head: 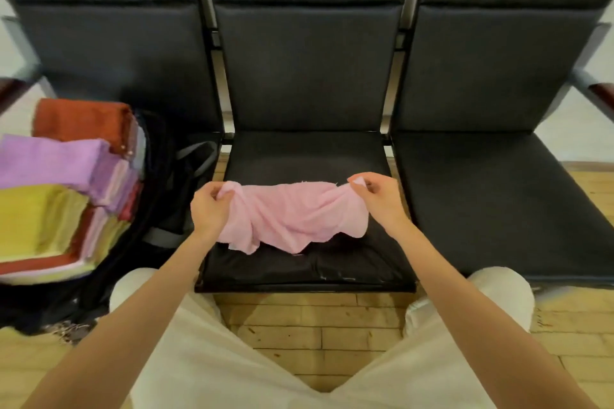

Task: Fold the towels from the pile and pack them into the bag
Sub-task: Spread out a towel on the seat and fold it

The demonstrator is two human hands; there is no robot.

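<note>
Towel, pink, is hanging stretched between both hands over the middle seat, lower edge draping onto the cushion. Left hand is pinching the top-left corner, fingers curled round the cloth; right hand is pinching the top-right corner the same way. Step in hand looks like spreading it out before the first fold. Next move is probably calling for laying it flat or bringing the corners together evenly. Cloth is looking thin, wrinkled, frayed at the edges. Stack of folded towels is sitting at left on the dark bag.
</note>
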